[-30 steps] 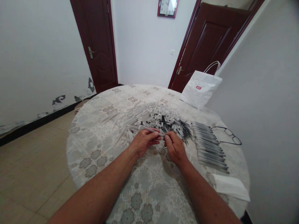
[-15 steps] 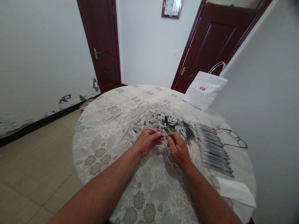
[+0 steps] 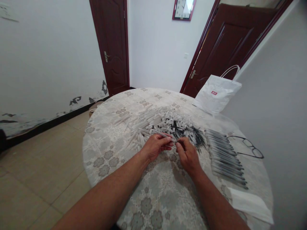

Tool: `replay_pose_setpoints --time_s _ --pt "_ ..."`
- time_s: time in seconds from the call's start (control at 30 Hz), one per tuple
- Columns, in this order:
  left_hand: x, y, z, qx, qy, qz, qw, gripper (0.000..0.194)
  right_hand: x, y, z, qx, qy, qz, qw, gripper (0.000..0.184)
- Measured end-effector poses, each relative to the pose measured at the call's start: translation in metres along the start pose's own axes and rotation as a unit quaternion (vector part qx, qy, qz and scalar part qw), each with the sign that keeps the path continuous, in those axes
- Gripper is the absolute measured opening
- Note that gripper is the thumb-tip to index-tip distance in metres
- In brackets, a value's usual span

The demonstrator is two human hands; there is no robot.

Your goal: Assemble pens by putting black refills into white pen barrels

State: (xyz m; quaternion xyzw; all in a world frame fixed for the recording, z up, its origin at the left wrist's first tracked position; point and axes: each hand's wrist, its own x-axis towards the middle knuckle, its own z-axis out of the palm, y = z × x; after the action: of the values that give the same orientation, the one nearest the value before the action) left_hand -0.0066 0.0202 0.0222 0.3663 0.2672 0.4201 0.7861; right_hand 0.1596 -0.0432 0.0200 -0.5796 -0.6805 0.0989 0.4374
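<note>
My left hand (image 3: pixel 155 147) is closed round a slim whitish pen barrel (image 3: pixel 158 133), which points up and left from the fingers. Close beside it, my right hand (image 3: pixel 188 155) pinches at the barrel's right end; what sits between its thumb and forefinger is too small and covered to make out. Just beyond both hands lies a loose heap of white pen barrels (image 3: pixel 151 118) and short white pieces (image 3: pixel 183 120). Thin black pieces (image 3: pixel 198 136) lie on the heap's right side. To the right, several grey-looking pens (image 3: pixel 226 159) are laid side by side in a row.
Black-framed glasses (image 3: pixel 250 150) lie right of the row. A folded white sheet (image 3: pixel 250 203) is at the near right edge. A white paper bag (image 3: pixel 217 92) stands at the back right of the round table, which has a patterned cloth (image 3: pixel 144 182).
The whole view has shifted, so the scene sits slightly further right and lower. Both hands keep nearly the same hold at the pen barrel.
</note>
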Motion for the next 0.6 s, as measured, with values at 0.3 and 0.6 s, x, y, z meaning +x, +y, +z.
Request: replay_pose_setpoints --time_s 0.3,0.6 --pt "0.0012 -0.0019 -0.0010 0.015 -0.003 0.000 1.000 0.035 -0.0008 0.0006 0.0015 0.029 -0.017 0.023 0.999 0.028" --pt "0.0014 -0.0031 -0.0008 0.017 -0.007 0.006 1.000 0.034 0.0001 -0.0019 -0.0001 -0.009 -0.013 0.009 1.000 0.028"
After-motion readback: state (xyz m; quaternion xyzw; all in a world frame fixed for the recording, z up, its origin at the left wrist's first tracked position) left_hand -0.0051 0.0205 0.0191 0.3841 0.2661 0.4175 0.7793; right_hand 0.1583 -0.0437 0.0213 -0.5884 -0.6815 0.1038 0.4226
